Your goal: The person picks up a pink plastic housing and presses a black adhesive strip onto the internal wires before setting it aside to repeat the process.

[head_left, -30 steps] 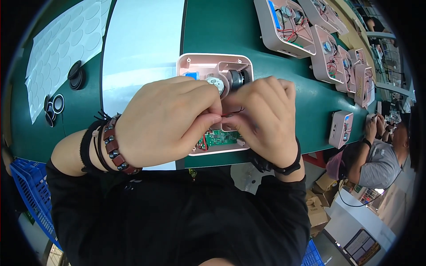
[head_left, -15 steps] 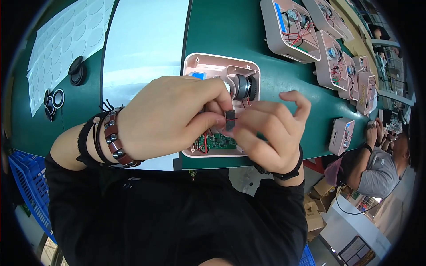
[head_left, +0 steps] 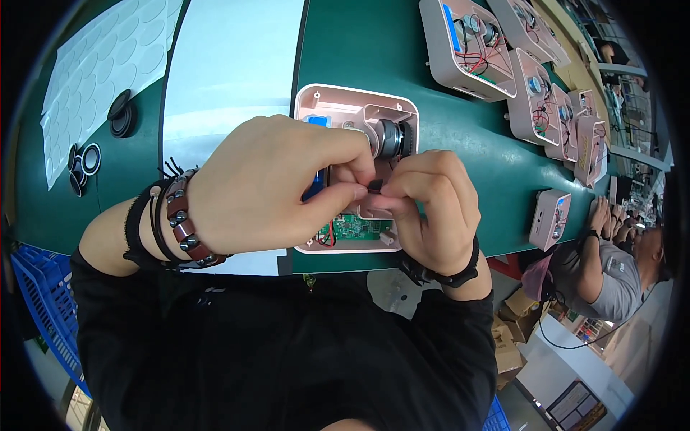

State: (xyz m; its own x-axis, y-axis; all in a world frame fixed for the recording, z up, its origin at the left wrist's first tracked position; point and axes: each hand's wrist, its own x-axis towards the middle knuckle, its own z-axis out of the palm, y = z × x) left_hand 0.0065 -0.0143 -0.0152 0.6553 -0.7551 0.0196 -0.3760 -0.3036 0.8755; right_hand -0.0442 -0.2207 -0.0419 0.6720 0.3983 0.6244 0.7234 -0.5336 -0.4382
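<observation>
Over an open pale pink speaker housing [head_left: 345, 92], both hands pinch a small dark grey strip [head_left: 374, 185], which looks like foam or tape. My left hand [head_left: 277, 183] grips its left end between thumb and forefinger. Its other end is between the thumb and forefinger of my right hand [head_left: 435, 212], whose remaining fingers are curled in. Inside the housing are a round speaker driver [head_left: 391, 138], a blue block [head_left: 317, 121] and a green circuit board [head_left: 359, 227] with red and black wires at its left. My hands hide the middle of the housing.
Several similar pink housings [head_left: 471, 79] with wires stand at the right, one smaller box [head_left: 550, 219] nearer. Left lie a white sheet [head_left: 233, 65], a sheet of round stickers [head_left: 108, 72] and black rings [head_left: 122, 118]. A co-worker [head_left: 611, 269] sits far right; a blue crate [head_left: 43, 302] is lower left.
The dark strip, upright with a red wire across it before, now appears folded over between my fingertips. My right hand has turned, and its raised little finger has curled in.
</observation>
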